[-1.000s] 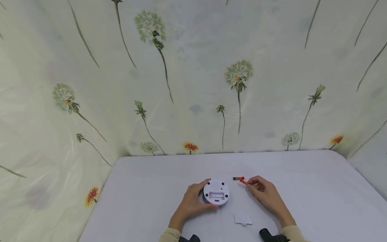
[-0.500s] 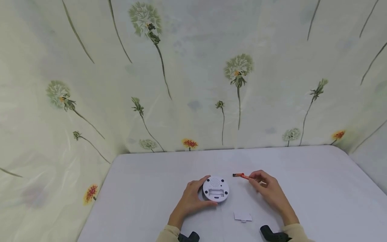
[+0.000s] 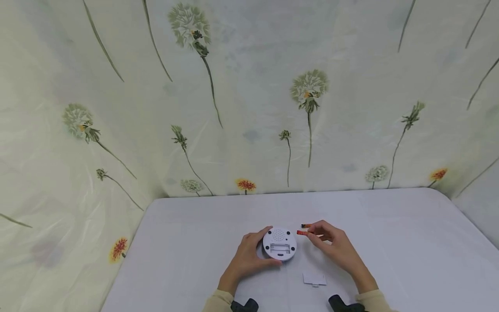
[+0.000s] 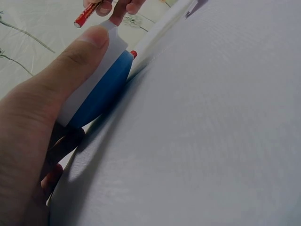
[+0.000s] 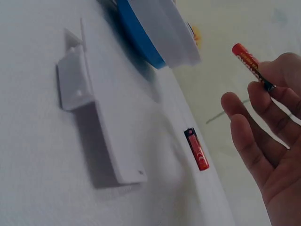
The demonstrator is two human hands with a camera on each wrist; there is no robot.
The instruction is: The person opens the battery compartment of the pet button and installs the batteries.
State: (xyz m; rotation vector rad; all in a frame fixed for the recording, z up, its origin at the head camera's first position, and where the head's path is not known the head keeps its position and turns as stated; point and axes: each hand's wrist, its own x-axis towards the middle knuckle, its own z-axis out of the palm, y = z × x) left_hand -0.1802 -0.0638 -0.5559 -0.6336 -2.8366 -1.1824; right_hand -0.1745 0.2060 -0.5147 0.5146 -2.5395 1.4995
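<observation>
The left hand (image 3: pixel 247 255) is clamped around the side of a round white device (image 3: pixel 279 236), with its thumb at the near edge and its fingers at the far edge. The device has its underside upward, so that four dark feet, a pattern of small holes and the uncovered battery compartment (image 3: pixel 280 248) are visible; its lower part is blue, as the wrist views show. Whether it touches the table (image 3: pixel 187 242), I cannot tell. The right hand (image 3: pixel 336 248), which is apart from the left one, pinches a red battery (image 3: pixel 302 232) between thumb and index finger near the dark end. The red end points toward the device and is just beside it, without touching. A second battery (image 5: pixel 197 149) lies on the table, beyond the held one. Nearer to the person, between the two forearms, lies the white battery cover (image 3: pixel 314 278), with its small tab toward the person.
</observation>
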